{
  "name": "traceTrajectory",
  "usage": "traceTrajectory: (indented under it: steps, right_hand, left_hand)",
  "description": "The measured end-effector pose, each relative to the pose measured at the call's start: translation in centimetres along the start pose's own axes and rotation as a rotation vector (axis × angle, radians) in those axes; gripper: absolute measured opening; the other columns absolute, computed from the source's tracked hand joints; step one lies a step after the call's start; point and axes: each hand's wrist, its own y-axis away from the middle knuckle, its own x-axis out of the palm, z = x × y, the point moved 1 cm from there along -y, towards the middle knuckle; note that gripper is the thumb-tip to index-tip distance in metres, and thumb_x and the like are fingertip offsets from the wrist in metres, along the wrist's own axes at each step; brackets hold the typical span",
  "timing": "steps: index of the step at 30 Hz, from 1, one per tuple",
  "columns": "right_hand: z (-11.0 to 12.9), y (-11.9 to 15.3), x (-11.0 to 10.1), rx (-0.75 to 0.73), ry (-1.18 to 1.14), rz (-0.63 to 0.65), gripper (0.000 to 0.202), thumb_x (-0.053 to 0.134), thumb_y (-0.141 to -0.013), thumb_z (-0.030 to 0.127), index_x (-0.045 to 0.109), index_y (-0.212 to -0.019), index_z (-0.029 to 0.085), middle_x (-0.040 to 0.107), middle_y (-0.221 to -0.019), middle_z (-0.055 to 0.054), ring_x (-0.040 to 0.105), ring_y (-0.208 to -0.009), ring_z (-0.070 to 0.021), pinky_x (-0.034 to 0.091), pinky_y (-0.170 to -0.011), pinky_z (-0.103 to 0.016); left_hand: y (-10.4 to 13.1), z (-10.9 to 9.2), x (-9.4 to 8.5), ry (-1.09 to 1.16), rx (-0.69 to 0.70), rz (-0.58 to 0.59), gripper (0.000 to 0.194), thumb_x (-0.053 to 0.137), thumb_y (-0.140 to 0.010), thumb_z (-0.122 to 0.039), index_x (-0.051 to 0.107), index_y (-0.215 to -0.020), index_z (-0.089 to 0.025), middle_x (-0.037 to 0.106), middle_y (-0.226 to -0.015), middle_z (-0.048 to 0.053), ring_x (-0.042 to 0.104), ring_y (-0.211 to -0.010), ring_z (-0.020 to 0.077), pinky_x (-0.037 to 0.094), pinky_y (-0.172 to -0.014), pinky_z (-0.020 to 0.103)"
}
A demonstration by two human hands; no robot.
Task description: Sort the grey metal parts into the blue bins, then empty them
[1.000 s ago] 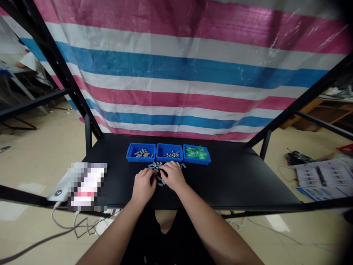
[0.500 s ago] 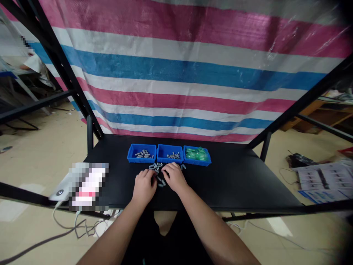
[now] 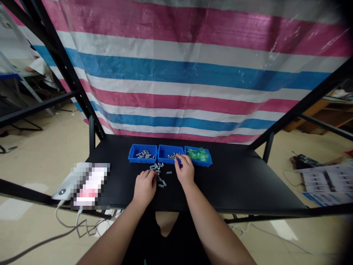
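Observation:
My left hand rests on the black table with its fingers curled together at the left side of a pile of small grey metal cylinders and screws; whatever its fingertips hold is hidden. Over the front right of the middle blue bin is my right hand, thumb and forefinger apart, fingertips close to the small shiny screws inside. A single grey cylinder lies on the table between my hands. More grey cylinders lie in the left blue bin.
The right blue bin holds green plastic packets. A blurred-out device with cables sits at the table's left end. Black frame posts and a striped sheet enclose the table. Another person sits far left.
My right hand has moved from the pile up and right to the middle bin, its thumb and forefinger parting. A single cylinder now shows between my hands. My left hand stays by the pile.

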Motion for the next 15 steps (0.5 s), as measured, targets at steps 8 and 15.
traceTrajectory:
  steps: [8, 15]
  right_hand:
    - [2.6, 1.4, 0.1, -0.198, -0.051, 0.327, 0.025, 0.057, -0.092, 0.016, 0.074, -0.109, 0.024, 0.065, -0.099, -0.006, 0.061, -0.095, -0.0217, 0.051, -0.09, -0.037]
    - [3.6, 1.7, 1.4, -0.263, 0.068, 0.596, 0.031, 0.06, -0.096, 0.017, 0.073, -0.122, 0.027, 0.07, -0.107, -0.006, 0.057, -0.099, -0.0221, 0.042, -0.087, -0.039]
  left_hand:
    - [0.0, 0.9, 0.2, 0.176, 0.002, -0.088, 0.011, 0.05, -0.098, -0.018, 0.06, -0.097, -0.022, 0.068, -0.096, 0.007, 0.061, -0.088, 0.0246, 0.048, -0.081, 0.038]
    - [0.2, 1.4, 0.2, 0.381, -0.18, -0.163, 0.009, 0.054, -0.098, -0.03, 0.06, -0.098, -0.023, 0.069, -0.093, 0.004, 0.064, -0.086, 0.0228, 0.05, -0.08, 0.035]
